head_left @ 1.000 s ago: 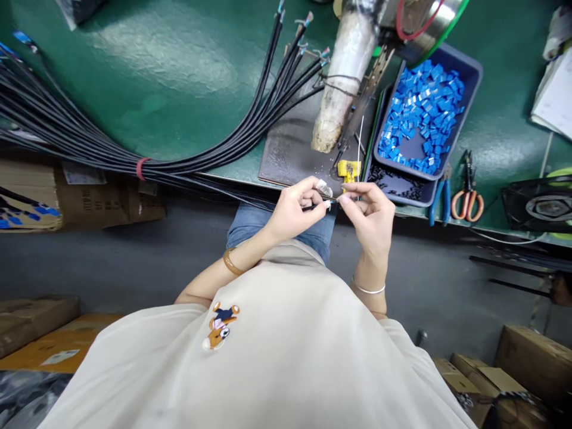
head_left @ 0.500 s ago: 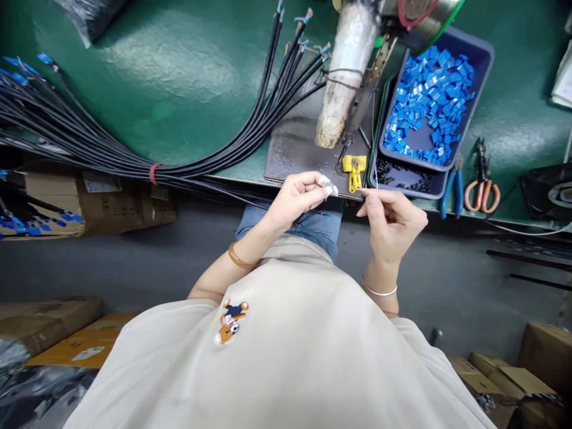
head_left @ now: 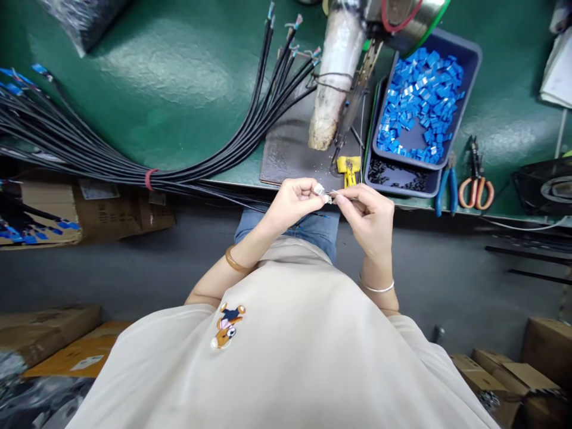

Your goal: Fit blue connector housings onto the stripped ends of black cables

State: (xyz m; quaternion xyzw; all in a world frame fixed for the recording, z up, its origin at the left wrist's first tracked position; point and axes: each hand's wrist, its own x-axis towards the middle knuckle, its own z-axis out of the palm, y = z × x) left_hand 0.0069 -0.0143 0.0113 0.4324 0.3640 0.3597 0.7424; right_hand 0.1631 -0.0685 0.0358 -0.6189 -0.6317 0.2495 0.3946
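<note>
In front of my lap, the fingertips of both hands meet. My left hand point(head_left: 295, 202) is closed in a pinch, with white wrapping at its fingertips. Whatever it grips is too small to name. My right hand point(head_left: 369, 217) is pinched too, its thumb and forefinger touching the left fingertips; a thin dark sliver shows between them, kind unclear. Just beyond the right fingers lies a yellow tool point(head_left: 349, 170) on a dark board point(head_left: 281, 158). Above that board, the tip of a soldering iron point(head_left: 337, 149) points down from a stand beside a white wrapped tube point(head_left: 330, 89).
A bundle of black cables point(head_left: 201, 170), tied with a red band point(head_left: 150, 179), runs along the table edge. Right of the board, a bin of blue connectors point(head_left: 420, 107) rests on a bin of small black parts point(head_left: 397, 176). Blue-handled pliers point(head_left: 447, 187) and orange-handled cutters point(head_left: 476, 185) lie beside them.
My right hand has moved left, bringing its fingertips to those of my left hand. The left hand stays nearly in place. The whole view has shifted slightly.
</note>
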